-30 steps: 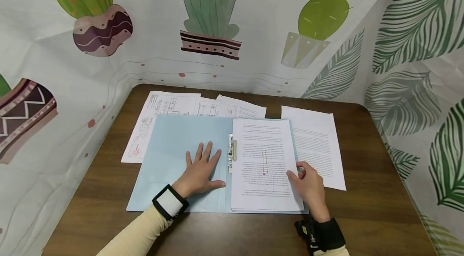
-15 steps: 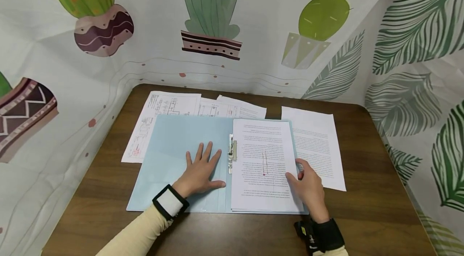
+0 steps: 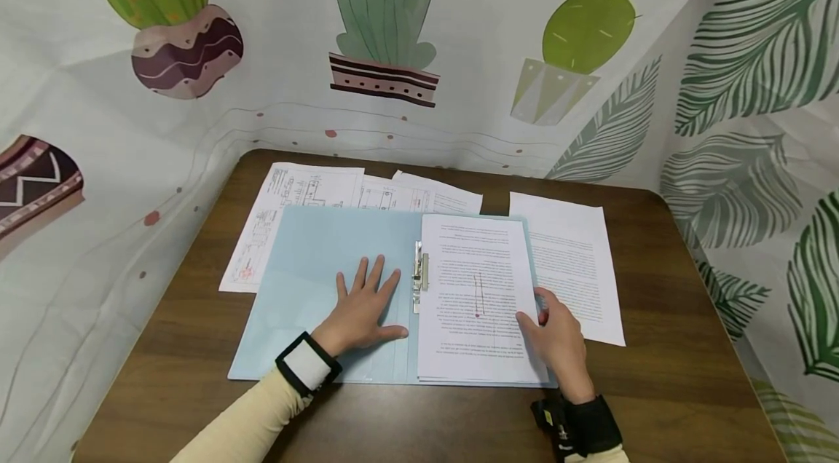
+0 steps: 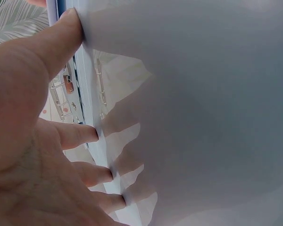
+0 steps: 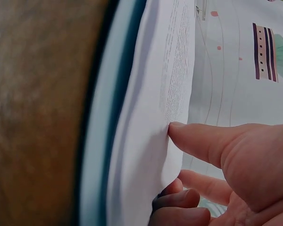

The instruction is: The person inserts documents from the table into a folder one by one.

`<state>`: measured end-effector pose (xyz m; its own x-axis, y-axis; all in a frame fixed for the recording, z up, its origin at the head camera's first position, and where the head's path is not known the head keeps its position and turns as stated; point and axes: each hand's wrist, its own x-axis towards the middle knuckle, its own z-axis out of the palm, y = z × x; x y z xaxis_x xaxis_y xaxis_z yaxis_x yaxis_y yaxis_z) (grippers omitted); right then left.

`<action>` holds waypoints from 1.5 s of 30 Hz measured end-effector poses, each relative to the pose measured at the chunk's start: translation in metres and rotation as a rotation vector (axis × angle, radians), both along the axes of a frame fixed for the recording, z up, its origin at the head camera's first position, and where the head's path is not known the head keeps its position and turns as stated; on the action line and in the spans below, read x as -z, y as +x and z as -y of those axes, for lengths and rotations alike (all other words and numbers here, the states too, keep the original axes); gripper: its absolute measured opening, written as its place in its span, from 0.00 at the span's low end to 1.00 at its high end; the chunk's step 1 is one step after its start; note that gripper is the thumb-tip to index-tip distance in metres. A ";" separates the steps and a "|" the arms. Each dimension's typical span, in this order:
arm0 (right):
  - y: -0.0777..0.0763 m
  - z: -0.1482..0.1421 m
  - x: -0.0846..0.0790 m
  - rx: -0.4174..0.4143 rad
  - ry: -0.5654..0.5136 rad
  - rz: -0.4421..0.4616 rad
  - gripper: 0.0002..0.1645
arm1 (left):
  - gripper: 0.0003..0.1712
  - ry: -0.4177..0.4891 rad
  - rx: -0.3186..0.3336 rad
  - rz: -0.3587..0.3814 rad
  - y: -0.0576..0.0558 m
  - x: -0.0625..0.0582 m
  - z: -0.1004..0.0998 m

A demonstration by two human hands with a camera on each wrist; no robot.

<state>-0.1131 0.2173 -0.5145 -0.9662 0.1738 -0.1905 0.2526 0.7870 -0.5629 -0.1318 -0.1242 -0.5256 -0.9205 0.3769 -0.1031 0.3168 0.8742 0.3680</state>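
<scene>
A light blue folder [image 3: 328, 252] lies spread on the wooden table. My left hand [image 3: 357, 321] rests on its bare left cover with fingers spread, and in the left wrist view the fingertips touch the glossy cover [image 4: 217, 117]. On the folder's right side lies a stack of printed papers [image 3: 472, 244], beside a metal clip [image 3: 420, 277] at the spine. My right hand [image 3: 557, 339] holds the stack's right edge. In the right wrist view the thumb [image 5: 198, 139] lies on the top sheet, with curled fingers [image 5: 179, 200] at the edge below; their tips are partly hidden.
Printed sheets with drawings [image 3: 314, 183] stick out behind the folder at the back left. Another printed sheet [image 3: 577, 266] lies to the right, partly under the folder. A cactus-patterned cloth [image 3: 472, 48] hangs behind the wooden table [image 3: 668, 376].
The right hand's fingers have curled slightly further in at the paper edge, and the thumb has shifted a little. The left hand, folder and papers stay in place.
</scene>
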 end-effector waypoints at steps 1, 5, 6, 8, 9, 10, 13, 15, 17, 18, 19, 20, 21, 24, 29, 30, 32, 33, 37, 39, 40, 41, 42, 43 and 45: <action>0.000 0.000 0.000 -0.005 0.008 0.001 0.38 | 0.61 0.001 0.000 -0.002 0.000 0.000 0.000; -0.001 0.002 -0.001 -0.028 0.044 0.005 0.39 | 0.61 -0.001 0.001 -0.009 -0.002 0.000 0.000; -0.001 0.002 -0.001 -0.032 0.048 0.006 0.39 | 0.61 -0.004 0.001 -0.010 -0.002 0.000 0.000; 0.000 0.002 -0.002 -0.035 0.054 0.009 0.39 | 0.61 -0.006 0.003 -0.010 -0.002 0.000 0.000; 0.000 0.002 -0.003 -0.035 0.053 0.012 0.39 | 0.61 -0.005 0.003 -0.009 -0.002 0.000 0.000; 0.000 0.002 -0.003 -0.036 0.052 0.014 0.39 | 0.61 -0.004 0.003 -0.009 -0.002 0.000 0.000; 0.001 0.003 -0.004 -0.039 0.053 0.019 0.39 | 0.61 0.000 0.005 -0.006 -0.002 0.000 0.000; 0.001 0.003 -0.005 -0.042 0.054 0.023 0.39 | 0.61 0.005 0.004 -0.007 -0.002 -0.001 0.000; 0.001 0.003 -0.005 -0.045 0.058 0.029 0.39 | 0.61 0.007 0.003 -0.007 -0.001 -0.002 0.000; 0.001 0.003 -0.005 -0.045 0.058 0.032 0.39 | 0.61 0.008 0.003 -0.008 -0.001 -0.002 0.000; 0.002 0.003 -0.006 -0.046 0.058 0.036 0.39 | 0.61 0.008 0.003 -0.007 -0.001 -0.002 0.000; 0.002 0.003 -0.006 -0.045 0.058 0.039 0.39 | 0.61 0.010 0.003 -0.006 -0.001 -0.002 0.000; 0.002 0.004 -0.006 -0.046 0.057 0.042 0.39 | 0.61 0.008 0.004 -0.005 -0.001 -0.001 0.000; 0.003 0.003 -0.006 -0.045 0.051 0.044 0.39 | 0.61 0.010 0.004 -0.005 0.000 0.000 0.001; 0.003 0.000 -0.005 -0.061 0.017 0.002 0.37 | 0.61 0.009 0.002 -0.003 0.002 0.001 0.001; 0.002 -0.001 -0.006 -0.067 0.006 -0.008 0.36 | 0.61 0.008 0.002 0.001 0.002 0.000 0.000; 0.001 -0.004 -0.008 -0.074 -0.010 -0.023 0.35 | 0.61 0.011 0.002 0.000 0.002 0.000 0.000; 0.000 -0.006 -0.009 -0.074 -0.016 -0.030 0.35 | 0.61 0.012 0.002 0.001 0.002 0.000 0.000; -0.007 -0.017 -0.018 -0.066 -0.011 -0.061 0.35 | 0.61 0.010 0.000 -0.003 0.002 0.000 0.000; -0.011 -0.024 -0.025 -0.068 0.007 -0.092 0.34 | 0.61 0.008 -0.001 -0.006 0.002 0.000 0.001; -0.014 -0.027 -0.029 -0.073 0.022 -0.111 0.34 | 0.61 0.007 0.000 -0.007 0.002 0.000 0.001; -0.016 -0.030 -0.033 -0.079 0.036 -0.129 0.34 | 0.61 0.005 0.000 -0.007 0.002 0.000 0.001; -0.017 -0.033 -0.038 -0.084 0.055 -0.147 0.34 | 0.61 0.004 0.000 -0.007 0.002 0.001 0.001; -0.019 -0.036 -0.043 -0.090 0.074 -0.167 0.33 | 0.61 0.006 0.000 -0.008 0.002 0.000 0.001; -0.023 -0.041 -0.053 -0.096 0.112 -0.211 0.33 | 0.61 0.009 -0.001 -0.008 0.002 0.000 0.001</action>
<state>-0.1359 0.2580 -0.4618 -0.9956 0.0883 0.0325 0.0600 0.8619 -0.5035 -0.1297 -0.1252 -0.5260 -0.9215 0.3774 -0.0919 0.3194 0.8708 0.3737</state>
